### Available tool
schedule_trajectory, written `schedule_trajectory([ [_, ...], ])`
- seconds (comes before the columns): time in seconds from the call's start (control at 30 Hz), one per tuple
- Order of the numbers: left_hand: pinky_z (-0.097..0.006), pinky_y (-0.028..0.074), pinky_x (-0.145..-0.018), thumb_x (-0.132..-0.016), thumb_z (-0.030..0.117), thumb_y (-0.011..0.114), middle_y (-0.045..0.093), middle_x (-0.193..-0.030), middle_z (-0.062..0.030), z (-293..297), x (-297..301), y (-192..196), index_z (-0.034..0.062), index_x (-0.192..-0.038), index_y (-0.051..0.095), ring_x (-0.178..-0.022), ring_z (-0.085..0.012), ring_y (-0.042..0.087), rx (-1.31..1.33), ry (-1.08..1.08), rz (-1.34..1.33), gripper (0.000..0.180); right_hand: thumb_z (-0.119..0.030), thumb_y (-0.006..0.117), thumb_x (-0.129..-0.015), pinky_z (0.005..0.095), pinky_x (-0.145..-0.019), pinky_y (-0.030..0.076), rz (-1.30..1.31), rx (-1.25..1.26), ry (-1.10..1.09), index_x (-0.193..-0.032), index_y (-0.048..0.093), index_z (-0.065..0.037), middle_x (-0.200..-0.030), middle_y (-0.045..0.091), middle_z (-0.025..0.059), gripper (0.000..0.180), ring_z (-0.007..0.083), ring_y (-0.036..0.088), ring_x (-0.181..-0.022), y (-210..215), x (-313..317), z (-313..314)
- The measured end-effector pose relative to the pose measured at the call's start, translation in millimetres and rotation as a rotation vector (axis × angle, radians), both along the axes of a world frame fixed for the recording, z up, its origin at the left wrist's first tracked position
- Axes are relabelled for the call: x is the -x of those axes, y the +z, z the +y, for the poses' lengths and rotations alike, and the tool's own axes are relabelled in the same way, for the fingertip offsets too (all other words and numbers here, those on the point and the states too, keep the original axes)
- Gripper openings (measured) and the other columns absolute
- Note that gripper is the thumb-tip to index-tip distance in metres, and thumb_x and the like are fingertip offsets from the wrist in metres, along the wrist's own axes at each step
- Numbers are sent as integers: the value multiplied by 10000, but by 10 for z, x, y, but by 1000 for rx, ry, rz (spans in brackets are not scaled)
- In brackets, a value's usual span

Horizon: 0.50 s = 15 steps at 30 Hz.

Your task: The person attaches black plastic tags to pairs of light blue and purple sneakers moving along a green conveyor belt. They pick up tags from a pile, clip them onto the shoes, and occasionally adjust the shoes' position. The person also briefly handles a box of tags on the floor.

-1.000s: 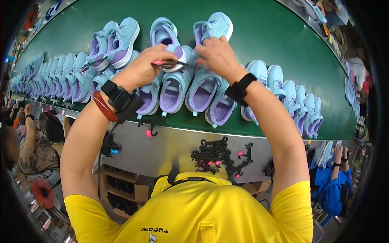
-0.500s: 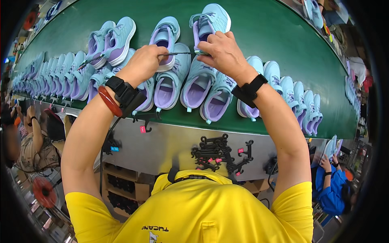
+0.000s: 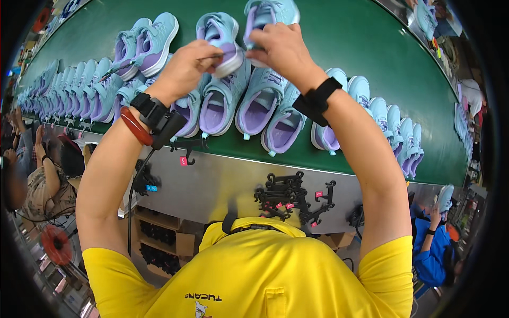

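Shoes fill the green conveyor belt (image 3: 371, 58) in a long curved row, and we are reaching over them with both arms. Our left hand (image 3: 185, 66) is closed around a thin stick-like tool (image 3: 212, 56) — whether a brush or a pick we cannot tell — with its tip against the pale blue and lilac sneaker (image 3: 222, 34) lying on the far side of the row. Our right hand (image 3: 283, 47) is curled over the neighbouring blue sneaker (image 3: 270, 11), fingers clamped on its upper, steadying it just beside the first.

We judge this a touch-up or detailing step on the pair, with the tool working at the first sneaker's collar edge. Next move, as we read it, calls for a firm hold from the right and a small, careful stroke from the left — the tip is close to the lilac lining.

Black plastic hangers (image 3: 289, 196) cluster on the metal panel (image 3: 222, 185) below.
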<state>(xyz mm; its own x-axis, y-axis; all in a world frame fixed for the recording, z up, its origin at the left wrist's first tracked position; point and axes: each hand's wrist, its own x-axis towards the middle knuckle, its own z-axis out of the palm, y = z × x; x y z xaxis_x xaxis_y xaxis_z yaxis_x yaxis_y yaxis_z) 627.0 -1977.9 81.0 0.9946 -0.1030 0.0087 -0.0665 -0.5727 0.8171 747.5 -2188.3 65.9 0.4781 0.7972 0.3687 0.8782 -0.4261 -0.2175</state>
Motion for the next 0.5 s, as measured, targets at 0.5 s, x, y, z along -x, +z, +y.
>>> schedule_trajectory([
  [0.5,-387,498,-799,-761,-9,556,590,-1121,-115,-877,847,-85,90,-1101,611,-951,-305,592,-561,-248,-381,358,-94,561,-735,344,-713,438,454,294,328,-733,594,-71,-752,568,65,40,234,582,-787,-249,1972,-1555],
])
